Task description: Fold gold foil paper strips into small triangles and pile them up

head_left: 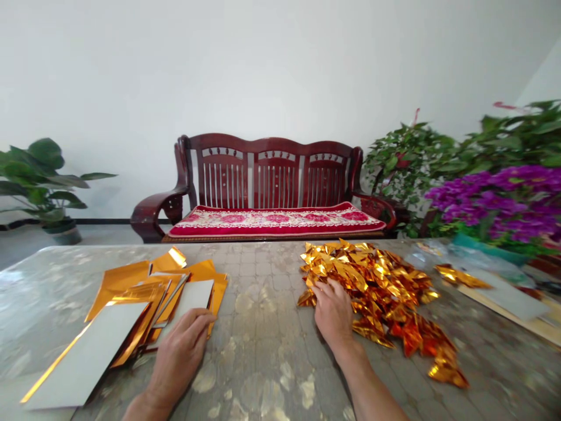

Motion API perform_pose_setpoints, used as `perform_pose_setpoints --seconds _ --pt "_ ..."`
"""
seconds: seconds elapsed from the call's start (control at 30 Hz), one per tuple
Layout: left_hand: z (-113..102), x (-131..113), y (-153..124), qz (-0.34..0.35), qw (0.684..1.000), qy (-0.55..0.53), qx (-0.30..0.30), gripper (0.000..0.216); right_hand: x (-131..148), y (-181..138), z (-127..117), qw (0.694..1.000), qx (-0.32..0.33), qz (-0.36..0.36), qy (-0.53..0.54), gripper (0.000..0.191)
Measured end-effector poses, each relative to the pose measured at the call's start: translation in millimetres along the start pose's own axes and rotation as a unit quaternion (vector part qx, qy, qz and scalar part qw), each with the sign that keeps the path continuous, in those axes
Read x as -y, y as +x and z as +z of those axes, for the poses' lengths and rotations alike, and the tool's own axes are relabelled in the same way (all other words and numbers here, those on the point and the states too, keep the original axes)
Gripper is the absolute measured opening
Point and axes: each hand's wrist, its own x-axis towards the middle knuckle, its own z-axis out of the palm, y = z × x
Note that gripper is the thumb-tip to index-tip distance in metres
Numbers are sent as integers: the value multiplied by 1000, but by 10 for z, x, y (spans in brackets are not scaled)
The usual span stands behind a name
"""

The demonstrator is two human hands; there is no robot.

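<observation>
Evidently left hand (182, 348) touching one sheet pile (123, 320), right hand (333, 314) touching one foil heap (377, 283) (both grips unclear).

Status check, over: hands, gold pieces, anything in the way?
Left grip at flat sheets, hold unclear. Right grip at left edge of folded gold pile, hold unclear. Purple flowers far right, away from both.

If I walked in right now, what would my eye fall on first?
Most likely the heap of shiny gold pieces on the right of the table, with the right hand at its left edge. The purple flowers at far right and the red patterned cushion on the wooden bench beyond also stand out. On the left, the left hand is at the edge of gold and pale sheets.
</observation>
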Motion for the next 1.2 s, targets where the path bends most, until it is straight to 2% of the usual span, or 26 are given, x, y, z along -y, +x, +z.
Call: perform_pose_setpoints --seconds 0.1,0.2,0.33,0.43,0.5,0.67,0.77,0.87,0.97,1.07,1.13,1.2 --pt "-5 -3 0 -14 1000 -25 1 21 10 20 -20 999 -30 -8 19 38" --pt "40 -83 16 -54 995 -83 -12 22 134 36 -89 995 -66 -47 54 37" --pt "171 -330 88 -197 961 -190 -30 31 467 -7 -165 977 -84 -148 127 37" --pt "242 -540 178 -281 926 -253 13 42 692 -63 -179 958 -77 -218 170 34" --pt "261 -643 235 -288 915 -277 49 45 779 -88 -176 949 -69 -245 186 33" --pt "305 -734 327 -326 886 -326 55 51 853 -110 -173 935 -56 -284 203 30" --pt "377 -762 372 -354 862 -357 67 47 884 -124 -194 928 -56 -304 209 28" --pt "455 -809 409 -334 871 -356 64 33 887 -137 -217 920 -46 -314 228 27" --pt "514 -838 418 -324 886 -329 43 29 828 -142 -202 917 -52 -278 280 29" --pt "554 -841 399 -369 861 -349 28 35 750 -143 -136 929 -70 -129 340 26" --pt "570 -844 383 -388 845 -366 24 37 730 -145 -89 927 -24 -14 373 24" --pt "580 -858 372 -389 840 -376 27 36 743 -149 -62 913 59 62 399 30"
